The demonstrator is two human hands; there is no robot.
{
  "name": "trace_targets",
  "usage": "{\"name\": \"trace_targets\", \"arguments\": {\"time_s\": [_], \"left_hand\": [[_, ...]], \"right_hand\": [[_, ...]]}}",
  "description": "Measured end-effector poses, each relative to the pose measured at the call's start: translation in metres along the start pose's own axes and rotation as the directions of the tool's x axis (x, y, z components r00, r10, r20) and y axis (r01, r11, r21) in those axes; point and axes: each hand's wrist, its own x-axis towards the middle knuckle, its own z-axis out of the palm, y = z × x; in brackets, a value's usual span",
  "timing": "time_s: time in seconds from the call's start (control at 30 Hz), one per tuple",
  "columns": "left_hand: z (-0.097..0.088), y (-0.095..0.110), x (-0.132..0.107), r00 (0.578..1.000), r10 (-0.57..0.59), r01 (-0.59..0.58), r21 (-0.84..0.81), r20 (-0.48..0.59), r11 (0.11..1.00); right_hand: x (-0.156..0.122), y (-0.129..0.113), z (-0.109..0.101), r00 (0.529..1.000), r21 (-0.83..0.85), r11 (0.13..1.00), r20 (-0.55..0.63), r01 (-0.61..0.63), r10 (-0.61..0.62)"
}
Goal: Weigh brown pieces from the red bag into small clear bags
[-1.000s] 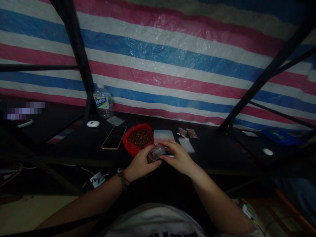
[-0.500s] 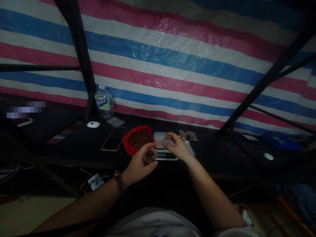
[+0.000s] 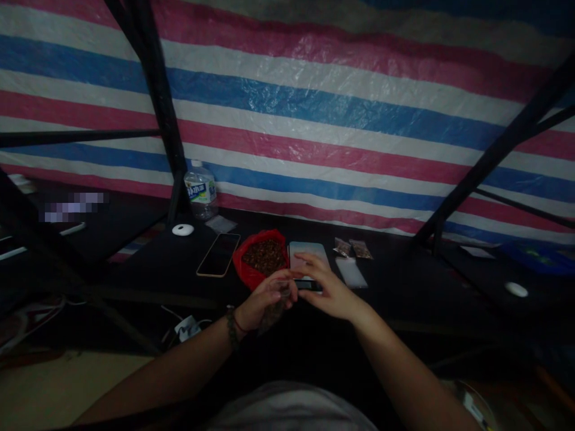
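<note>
My left hand is closed round a small clear packet with brown bits inside, which hangs below its fingers in front of the table edge. My right hand meets it from the right, thumb and fingertips pinched at the packet's top. Just behind the hands are a small white-topped scale and an open red bag of brown seeds. Two small filled packets and an empty clear packet lie to the right of the scale.
On the dark table lie a phone, a white round puck and a water bottle by a black post. Another white puck lies far right. A striped tarp hangs behind.
My right hand has come back from above the scale to my left hand. The hands held small clear cup-like pieces before; now both pinch the packet. The view has shifted a little.
</note>
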Motion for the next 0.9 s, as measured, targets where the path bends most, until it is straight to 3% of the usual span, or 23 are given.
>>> {"name": "trace_targets", "arguments": {"time_s": [0.1,0.2,0.27,0.37,0.47,0.57,0.73,0.9], "left_hand": [[0.004,-0.008,-0.005,0.998,-0.052,0.055,-0.054,0.046,0.997],[0.007,-0.010,-0.009,0.988,-0.108,0.114,-0.052,0.113,0.992],[0.009,-0.009,-0.010,0.988,-0.121,0.121,0.009,0.099,0.993],[0.009,-0.007,-0.007,0.995,-0.099,0.097,0.255,-0.008,0.962],[0.008,-0.009,0.000,0.988,-0.140,0.157,0.455,-0.071,0.877],[0.005,-0.012,0.006,0.979,-0.168,0.205,0.514,-0.119,0.833],[0.001,-0.010,0.008,0.981,-0.109,0.178,0.541,-0.158,0.822],[0.001,-0.008,0.008,0.985,-0.022,0.121,0.583,-0.174,0.804]], "right_hand": [[-0.004,-0.027,0.001,0.996,0.070,0.996,0.076,0.048,-0.053],[-0.007,-0.035,-0.001,0.995,0.089,0.995,0.084,0.048,-0.056],[-0.009,-0.036,-0.005,0.999,0.096,0.995,0.051,0.013,-0.018],[-0.012,-0.032,-0.011,0.993,0.086,0.995,-0.101,-0.049,0.057],[-0.014,-0.024,-0.015,0.975,0.053,0.995,-0.198,-0.089,0.098],[-0.016,-0.011,-0.012,0.970,0.098,0.986,-0.192,-0.132,0.149],[-0.016,0.008,0.000,0.916,0.332,0.890,-0.143,-0.313,0.376],[-0.014,0.010,0.000,0.932,0.275,0.908,-0.089,-0.316,0.352]]}}
